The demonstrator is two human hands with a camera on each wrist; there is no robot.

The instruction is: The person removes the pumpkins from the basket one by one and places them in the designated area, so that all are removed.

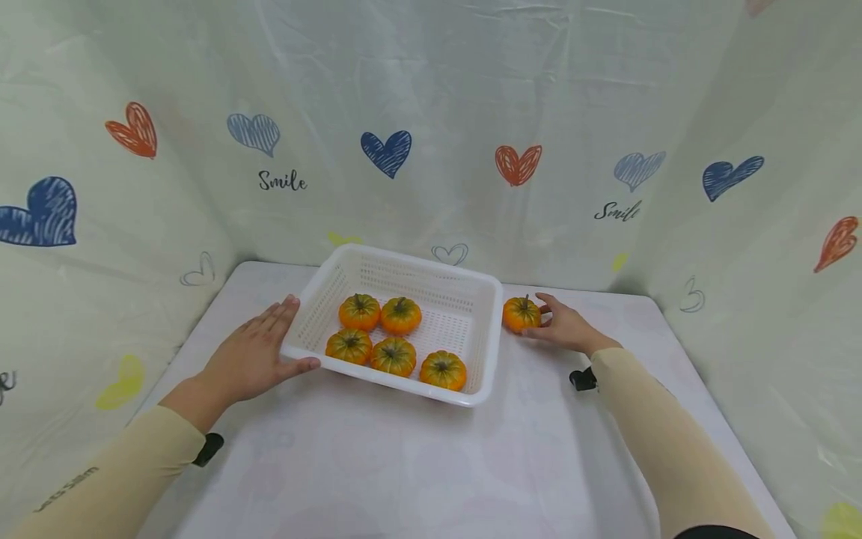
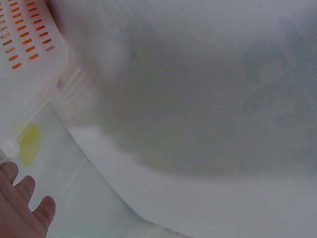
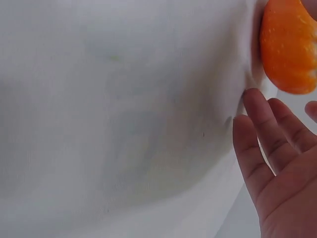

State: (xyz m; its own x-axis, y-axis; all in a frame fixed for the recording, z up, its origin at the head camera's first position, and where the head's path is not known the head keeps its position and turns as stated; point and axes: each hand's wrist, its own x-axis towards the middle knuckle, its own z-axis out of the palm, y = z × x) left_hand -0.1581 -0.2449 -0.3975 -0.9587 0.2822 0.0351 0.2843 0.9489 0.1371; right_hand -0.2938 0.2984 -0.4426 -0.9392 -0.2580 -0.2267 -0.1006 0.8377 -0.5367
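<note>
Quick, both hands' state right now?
Left hand: open, against the white basket.
Right hand: at the pumpkin outside the basket; can't tell whether it's gripped.

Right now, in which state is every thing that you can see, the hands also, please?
White basket: upright, partly filled.
Five pumpkins: inside the basket, stems up.
Sixth pumpkin: outside, beside the basket's right end, stem up.
Left hand: open, against the basket's left end.
Right hand: open, around the sixth pumpkin; contact unclear.
Printed curtain: hanging, creased.
</note>
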